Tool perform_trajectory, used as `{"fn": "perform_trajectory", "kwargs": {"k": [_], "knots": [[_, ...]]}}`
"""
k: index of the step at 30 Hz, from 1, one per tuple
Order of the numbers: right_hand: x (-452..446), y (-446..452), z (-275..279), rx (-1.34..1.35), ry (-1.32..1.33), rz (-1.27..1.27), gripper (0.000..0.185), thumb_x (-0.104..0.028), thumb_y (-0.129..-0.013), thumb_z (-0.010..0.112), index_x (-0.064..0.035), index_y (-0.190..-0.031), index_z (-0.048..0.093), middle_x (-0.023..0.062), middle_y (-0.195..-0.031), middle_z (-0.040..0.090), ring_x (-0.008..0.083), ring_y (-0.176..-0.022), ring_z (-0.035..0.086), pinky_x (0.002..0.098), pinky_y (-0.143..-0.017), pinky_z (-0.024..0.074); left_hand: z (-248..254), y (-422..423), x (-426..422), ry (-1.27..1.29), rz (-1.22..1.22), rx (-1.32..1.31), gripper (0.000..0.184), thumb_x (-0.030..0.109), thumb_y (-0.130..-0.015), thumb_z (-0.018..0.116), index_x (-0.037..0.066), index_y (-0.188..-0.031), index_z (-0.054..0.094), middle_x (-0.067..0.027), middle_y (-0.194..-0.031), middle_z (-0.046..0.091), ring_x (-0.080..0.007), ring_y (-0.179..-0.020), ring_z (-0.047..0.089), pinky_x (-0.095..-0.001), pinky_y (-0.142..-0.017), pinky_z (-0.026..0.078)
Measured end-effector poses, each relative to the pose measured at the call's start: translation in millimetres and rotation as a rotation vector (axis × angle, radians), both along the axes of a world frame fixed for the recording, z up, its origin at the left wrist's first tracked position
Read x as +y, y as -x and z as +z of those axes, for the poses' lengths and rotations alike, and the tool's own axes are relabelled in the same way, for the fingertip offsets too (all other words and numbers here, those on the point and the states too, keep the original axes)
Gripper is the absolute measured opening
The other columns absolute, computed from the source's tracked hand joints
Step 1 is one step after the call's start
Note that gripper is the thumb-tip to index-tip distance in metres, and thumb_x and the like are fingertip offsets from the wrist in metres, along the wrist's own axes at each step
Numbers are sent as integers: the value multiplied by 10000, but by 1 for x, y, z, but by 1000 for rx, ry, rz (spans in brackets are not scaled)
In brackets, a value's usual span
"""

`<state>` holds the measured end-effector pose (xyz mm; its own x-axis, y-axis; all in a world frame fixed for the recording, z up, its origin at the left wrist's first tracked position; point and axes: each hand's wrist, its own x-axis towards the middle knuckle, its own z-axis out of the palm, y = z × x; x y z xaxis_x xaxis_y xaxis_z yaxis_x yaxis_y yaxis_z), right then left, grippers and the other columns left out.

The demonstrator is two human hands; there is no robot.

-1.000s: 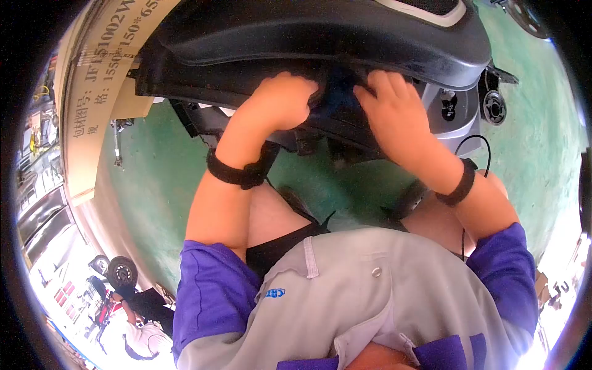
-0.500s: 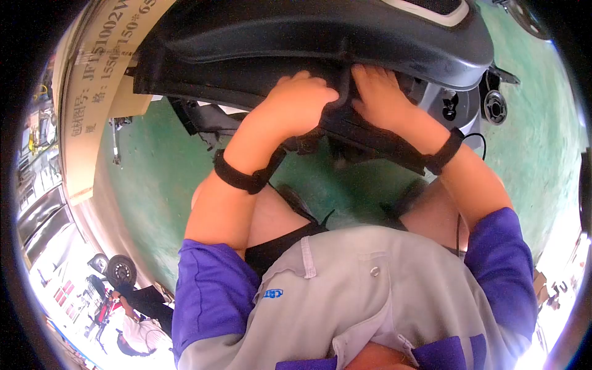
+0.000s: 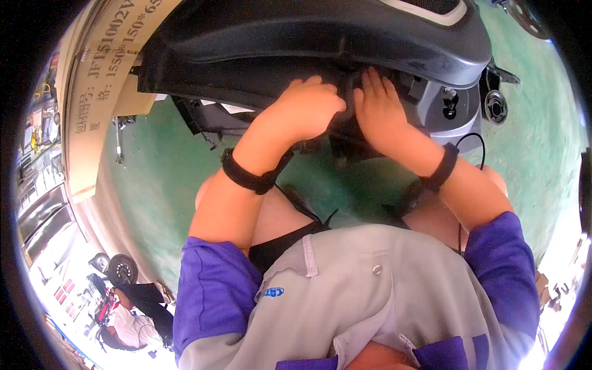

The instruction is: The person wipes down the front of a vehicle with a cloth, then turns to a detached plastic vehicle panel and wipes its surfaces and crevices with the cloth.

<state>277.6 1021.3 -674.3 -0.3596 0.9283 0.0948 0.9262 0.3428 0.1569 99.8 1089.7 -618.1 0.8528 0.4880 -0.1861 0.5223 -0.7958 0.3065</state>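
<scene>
Alongside the printed carton (image 3: 92, 123), black panel (image 3: 228, 80): left hand (image 3: 310, 112) curls there, grip unclear; right hand (image 3: 380, 114) flat, fingers outstretched!

Black panel (image 3: 277, 38), grey shirt (image 3: 345, 271), purple sleeves (image 3: 216, 296), green floor (image 3: 163, 179)

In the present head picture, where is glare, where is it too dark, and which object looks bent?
Head view: white glare washes out the lower left, near the round black-and-grey wheel; head view: under the long black plastic panel, detail sinks into shade between the bare left hand and bare right hand; head view: the large brown printed cardboard looks curved.
</scene>
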Motion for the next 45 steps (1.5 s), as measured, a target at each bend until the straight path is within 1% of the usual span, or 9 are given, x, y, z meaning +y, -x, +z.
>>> {"fn": "perform_trajectory", "kwargs": {"k": [8,15,18,21,28,31,35,39,45], "knots": [[31,-9,8,275,158,-76,278,-179,-867,463,-16,-1064,573,207,-1152,595,345,-1130,542,480,-986,381,-8,5,5,-28,149,-83,262,71,-743,506,88,-931,688,-127,-937,634,-353,-941,563,-453,-790,500],[-7,10,9,-5,-45,46,210,-176,-833,513,-18,-916,623,217,-987,645,345,-1016,596,450,-898,449,3,2,5,66,-83,59,237,34,-691,509,58,-846,687,-112,-950,637,-346,-975,550,-444,-795,498],[-20,5,25,176,233,10,169,-156,-800,542,-32,-884,620,186,-929,646,328,-944,603,426,-816,480,4,5,11,150,-136,-143,203,13,-652,511,15,-794,655,-138,-894,623,-358,-931,557,-453,-793,486],[-14,-3,59,218,256,39,161,-149,-765,566,-54,-889,606,162,-967,629,312,-917,588,419,-752,491,10,9,24,252,-139,-226,154,-5,-630,515,-21,-746,615,-176,-843,607,-388,-884,557,-464,-788,472],[-8,8,63,683,12,421,257,-137,-782,549,-72,-1027,591,169,-1129,568,354,-1095,547,430,-866,491,27,35,46,119,204,23,132,-10,-650,515,-43,-754,590,-226,-831,597,-432,-879,552,-485,-782,458],[-9,6,46,622,444,154,243,-92,-783,550,-51,-1020,582,182,-1036,615,360,-989,618,437,-778,527,8,37,47,120,161,-83,229,30,-681,516,-44,-864,632,-243,-882,615,-428,-898,568,-470,-808,474],[-3,-9,60,389,493,38,226,-76,-784,570,-10,-1000,580,188,-867,649,345,-767,675,445,-632,548,-5,24,34,184,18,-61,324,175,-741,608,-9,-1005,646,-189,-1012,625,-385,-997,560,-455,-881,455],[0,-18,78,137,735,-114,232,-68,-800,545,-6,-1023,550,189,-886,627,355,-789,652,440,-617,521,-1,4,15,191,-7,-41,346,216,-735,661,25,-1023,654,-141,-1034,621,-345,-1034,548,-452,-873,458],[-11,-14,42,505,298,88,246,-93,-751,595,-24,-985,562,162,-958,593,346,-899,611,420,-716,541,-17,12,35,222,-60,-59,272,113,-705,599,10,-947,666,-191,-967,627,-386,-956,574,-449,-854,472]]}}
